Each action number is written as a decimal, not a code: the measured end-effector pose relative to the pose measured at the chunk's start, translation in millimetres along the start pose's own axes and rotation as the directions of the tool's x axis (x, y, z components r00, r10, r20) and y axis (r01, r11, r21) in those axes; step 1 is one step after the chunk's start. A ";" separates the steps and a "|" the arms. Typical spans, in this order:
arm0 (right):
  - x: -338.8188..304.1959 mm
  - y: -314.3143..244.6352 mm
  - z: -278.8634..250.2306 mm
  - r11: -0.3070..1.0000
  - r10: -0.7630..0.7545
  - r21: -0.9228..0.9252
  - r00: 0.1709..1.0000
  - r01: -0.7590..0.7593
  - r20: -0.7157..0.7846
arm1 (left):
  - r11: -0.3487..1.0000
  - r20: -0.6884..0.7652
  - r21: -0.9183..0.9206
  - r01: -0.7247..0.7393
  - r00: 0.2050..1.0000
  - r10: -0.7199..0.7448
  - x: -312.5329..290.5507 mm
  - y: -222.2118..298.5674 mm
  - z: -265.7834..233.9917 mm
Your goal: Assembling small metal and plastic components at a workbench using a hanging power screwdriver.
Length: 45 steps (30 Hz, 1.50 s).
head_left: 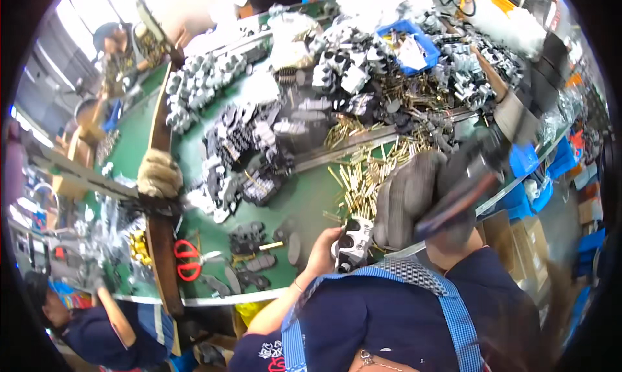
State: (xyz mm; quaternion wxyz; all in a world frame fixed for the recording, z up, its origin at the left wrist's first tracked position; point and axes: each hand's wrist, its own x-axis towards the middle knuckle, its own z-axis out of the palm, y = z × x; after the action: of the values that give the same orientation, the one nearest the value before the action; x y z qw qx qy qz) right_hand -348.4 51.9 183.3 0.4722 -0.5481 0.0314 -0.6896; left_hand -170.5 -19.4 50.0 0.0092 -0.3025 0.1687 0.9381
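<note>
My left hand [321, 252] is bare and grips a small silver-grey metal part [353, 241] with round holes, held close to my chest above the table edge. Right beside it, my right hand [408, 200] wears a grey knit glove and is closed around a dark, motion-blurred tool [461, 197] that points up to the right. Just beyond both hands a heap of brass pins [363, 178] lies on the green table [304, 200]. My dark blue shirt and blue checked apron fill the lower part of the view.
Piles of black and grey metal parts [246, 145] cover the table, with blue bins [408, 38] farther back. Red-handled scissors [188, 259] lie by a wooden divider [161, 242]. A co-worker's gloved hand [159, 173] rests on a rail; other people sit at the lower left and upper left.
</note>
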 end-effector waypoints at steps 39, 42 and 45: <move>20.4 -83.4 -384.4 0.277 -0.597 -0.814 0.573 -0.510 -0.562 | 0.531 -0.165 0.637 -0.559 0.574 0.802 -19.9 43.2 3.1; 53.1 -68.7 -306.7 -0.179 -0.440 -0.653 0.654 -0.736 -0.616 | 0.529 -0.121 0.647 -0.549 0.611 0.782 -14.8 45.9 12.4; 66.7 -48.5 -293.2 -0.453 -0.217 -0.750 0.876 -0.481 -0.431 | 0.514 -0.089 0.674 -0.530 0.634 0.769 -16.4 42.2 7.1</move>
State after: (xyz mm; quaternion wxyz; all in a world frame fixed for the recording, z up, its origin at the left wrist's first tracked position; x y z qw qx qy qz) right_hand -605.6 -106.1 142.5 -0.1460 -0.5130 0.7686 -0.3532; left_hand -166.1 -55.5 77.9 -0.2893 -0.3696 0.5521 0.6891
